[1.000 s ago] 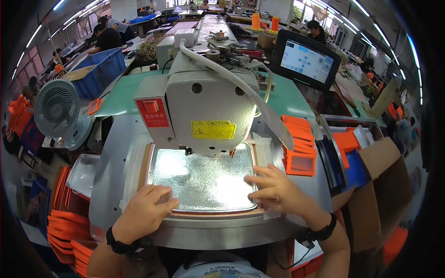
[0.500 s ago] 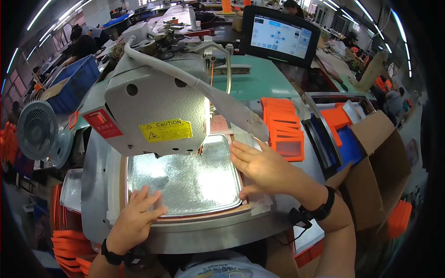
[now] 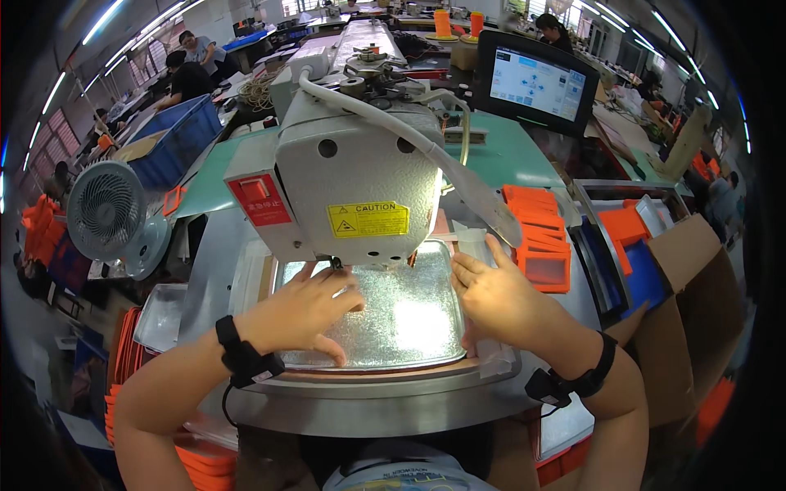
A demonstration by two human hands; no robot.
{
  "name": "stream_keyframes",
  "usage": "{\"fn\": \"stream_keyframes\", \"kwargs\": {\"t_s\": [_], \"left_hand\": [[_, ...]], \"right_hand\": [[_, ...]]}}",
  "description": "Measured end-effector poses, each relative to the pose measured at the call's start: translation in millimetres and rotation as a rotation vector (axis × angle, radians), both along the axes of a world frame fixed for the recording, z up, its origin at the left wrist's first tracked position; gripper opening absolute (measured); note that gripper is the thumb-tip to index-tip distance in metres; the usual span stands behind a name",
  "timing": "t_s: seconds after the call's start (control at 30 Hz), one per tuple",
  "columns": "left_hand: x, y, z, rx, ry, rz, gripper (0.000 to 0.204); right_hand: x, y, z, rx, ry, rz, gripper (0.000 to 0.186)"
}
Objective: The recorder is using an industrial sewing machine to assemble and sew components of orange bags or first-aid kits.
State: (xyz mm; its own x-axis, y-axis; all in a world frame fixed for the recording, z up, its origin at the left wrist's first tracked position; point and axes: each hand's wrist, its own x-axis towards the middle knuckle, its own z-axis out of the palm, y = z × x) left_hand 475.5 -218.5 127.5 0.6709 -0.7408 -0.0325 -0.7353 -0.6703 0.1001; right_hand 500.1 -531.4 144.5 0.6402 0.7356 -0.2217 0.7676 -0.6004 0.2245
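A shiny silver rectangular panel [image 3: 389,340] with rounded corners lies flat in a thin wooden-looking frame [image 3: 385,377] beneath the grey head of a sewing machine [image 3: 360,176]. Over the panel's left part rests my left hand [image 3: 301,311], its fingers spread and their tips partly hidden under the machine head. My right hand [image 3: 506,296] lies along the panel's right edge with fingers stretched out; nothing shows in its grasp. Whether either palm presses on the panel I cannot tell. Clear tape [image 3: 496,360] covers the frame's lower right corner.
Orange mesh-windowed pieces [image 3: 540,237] are piled right of the machine, near an open cardboard box [image 3: 696,278]. A lit control screen [image 3: 536,82] stands behind. To the left are a fan [image 3: 109,209], a blue crate [image 3: 176,139], another silver panel [image 3: 161,317] and stacked orange pieces [image 3: 205,462].
My left hand has moved from the panel's near left corner farther in over its left part. My right hand stays by the right edge. The whole view has shifted.
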Motion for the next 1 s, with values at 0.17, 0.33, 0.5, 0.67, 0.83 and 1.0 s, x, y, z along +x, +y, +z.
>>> {"fn": "stream_keyframes", "kwargs": {"t_s": [0.17,0.33,0.5,0.67,0.83,1.0], "left_hand": [[21.9,-3.7,-3.2,-0.014,0.232,-0.009,0.087],[24.9,0.8,-17.1,-0.103,0.327,-0.033,0.099],[25.9,-0.1,-18.7,-0.078,0.317,-0.069,0.103],[23.0,2.2,-21.2,-0.113,0.308,-0.045,0.101],[23.6,-0.5,-14.9,-0.033,0.259,-0.001,0.103],[23.5,-6.9,-5.8,-0.002,0.262,0.012,0.102]], "right_hand": [[0.0,-1.7,-3.7,0.014,-0.077,0.014,0.100],[2.0,-3.1,3.0,0.070,-0.053,0.039,0.088],[23.4,18.6,-12.0,0.374,-0.005,0.034,0.049],[59.3,33.9,-49.3,0.453,-0.062,0.124,0.027],[70.5,52.5,-29.3,0.450,0.181,-0.069,0.022],[90.6,57.2,-33.6,0.479,0.292,0.019,0.027]]}}
